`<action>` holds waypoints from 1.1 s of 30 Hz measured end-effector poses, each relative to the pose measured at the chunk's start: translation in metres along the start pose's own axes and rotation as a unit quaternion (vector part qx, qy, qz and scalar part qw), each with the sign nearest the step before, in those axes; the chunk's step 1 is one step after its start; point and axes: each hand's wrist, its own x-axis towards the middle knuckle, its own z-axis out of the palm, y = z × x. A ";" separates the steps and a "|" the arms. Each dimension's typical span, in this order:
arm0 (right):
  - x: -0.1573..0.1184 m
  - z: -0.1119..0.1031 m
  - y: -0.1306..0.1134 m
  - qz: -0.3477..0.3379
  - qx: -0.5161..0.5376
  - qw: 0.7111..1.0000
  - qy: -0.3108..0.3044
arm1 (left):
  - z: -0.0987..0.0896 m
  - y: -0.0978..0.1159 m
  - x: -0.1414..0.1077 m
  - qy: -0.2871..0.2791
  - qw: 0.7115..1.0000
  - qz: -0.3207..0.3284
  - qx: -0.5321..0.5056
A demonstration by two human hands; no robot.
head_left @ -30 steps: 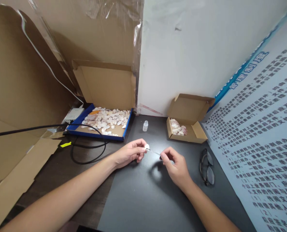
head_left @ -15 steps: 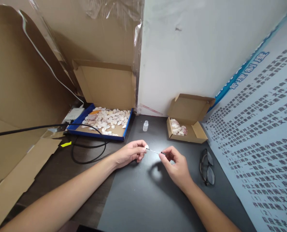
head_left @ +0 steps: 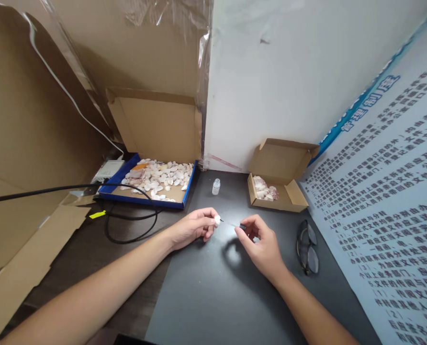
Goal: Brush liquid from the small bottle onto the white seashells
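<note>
My left hand (head_left: 195,227) is closed, with a small white ridged piece (head_left: 218,220) pinched between thumb and forefinger. A short dark tip (head_left: 222,220) shows at its right side. To the right, the thumb and fingertips of my right hand (head_left: 260,239) pinch a small black cylinder (head_left: 242,226). A thin, faint, pale stem points from it toward the white piece. Whether the stem joins the dark tip is too blurred to tell. Beyond both hands, a small clear bottle (head_left: 216,187) with whitish contents stands upright on the dark grey table mat (head_left: 206,297).
At back left, a blue-edged cardboard box (head_left: 145,205) holds many white shells, its lid raised. A smaller open cardboard box (head_left: 278,206) at back right also holds shells. Glasses (head_left: 307,249) lie at the right. A black cable (head_left: 130,240) loops at the left near a yellow tag (head_left: 97,214).
The thin stem between my hands was distinct and spanned the gap; now it is faint. The black cylinder shows more clearly in my right fingers. Both hands stay nearly in place.
</note>
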 end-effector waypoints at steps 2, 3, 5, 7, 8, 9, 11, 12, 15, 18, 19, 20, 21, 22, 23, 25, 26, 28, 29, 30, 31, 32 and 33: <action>0.000 0.000 0.001 0.003 0.002 1.000 -0.008 | 0.000 0.000 0.000 0.002 1.000 -0.001 0.003; 0.000 0.000 0.001 0.003 0.002 1.000 -0.011 | 0.000 0.000 0.000 0.002 1.000 -0.001 0.004; -0.001 0.000 0.001 0.004 0.003 1.000 -0.014 | 0.000 0.000 0.000 0.003 1.000 -0.002 0.005; -0.001 0.000 0.001 0.002 0.003 1.000 -0.015 | 0.000 0.000 0.000 0.004 1.000 -0.003 0.005; -0.001 0.000 0.001 0.002 0.003 1.000 -0.015 | 0.000 0.000 0.000 0.004 1.000 -0.003 0.005; -0.001 0.000 0.001 0.001 0.003 1.000 -0.015 | 0.000 0.000 0.000 0.004 1.000 -0.003 0.005; -0.001 0.000 0.000 0.001 0.005 1.000 -0.016 | 0.000 0.000 0.000 0.004 1.000 -0.003 0.005; -0.001 0.000 0.000 0.001 0.005 1.000 -0.017 | 0.000 0.000 0.000 0.004 1.000 -0.003 0.006; -0.001 0.000 0.000 0.002 0.005 1.000 -0.018 | 0.001 0.001 0.000 0.005 1.000 -0.004 0.008; -0.001 0.000 0.000 0.004 0.005 1.000 -0.020 | 0.001 0.001 -0.001 0.004 1.000 -0.005 0.010; -0.001 0.000 0.000 0.004 0.005 1.000 -0.021 | 0.001 0.001 -0.001 0.004 1.000 -0.005 0.010; -0.001 0.000 0.000 0.004 0.005 1.000 -0.022 | 0.001 0.001 -0.001 0.005 1.000 -0.006 0.009; -0.001 0.000 0.000 0.004 0.006 1.000 -0.023 | 0.002 0.001 -0.001 0.006 1.000 -0.006 0.009; -0.002 0.000 0.000 0.005 0.006 1.000 -0.023 | 0.002 0.001 -0.001 0.007 1.000 -0.007 0.009; -0.002 0.000 0.000 0.005 0.007 1.000 -0.024 | 0.002 0.001 -0.001 0.007 1.000 -0.007 0.010; -0.002 -0.001 0.000 0.005 0.007 1.000 -0.024 | 0.002 0.001 -0.001 0.008 1.000 -0.007 0.013; -0.003 -0.001 0.000 0.004 0.007 1.000 -0.025 | 0.002 0.001 -0.001 0.007 1.000 -0.007 0.013; -0.003 0.000 0.001 0.001 0.007 1.000 -0.024 | 0.001 0.001 -0.001 0.006 1.000 -0.006 0.013; -0.002 0.000 0.001 0.001 0.007 1.000 -0.024 | 0.001 0.000 -0.001 0.005 1.000 -0.006 0.013; -0.002 0.000 0.001 0.000 0.006 1.000 -0.023 | 0.001 0.000 -0.001 0.005 1.000 -0.006 0.013; -0.002 0.000 0.001 -0.001 0.005 1.000 -0.023 | 0.000 0.000 -0.001 0.004 1.000 -0.006 0.014; -0.002 -0.001 0.000 -0.002 0.004 1.000 -0.023 | 0.000 0.000 -0.001 0.004 1.000 -0.005 0.014; -0.002 -0.001 0.000 -0.003 0.004 1.000 -0.023 | 0.000 0.000 -0.001 0.003 1.000 -0.005 0.015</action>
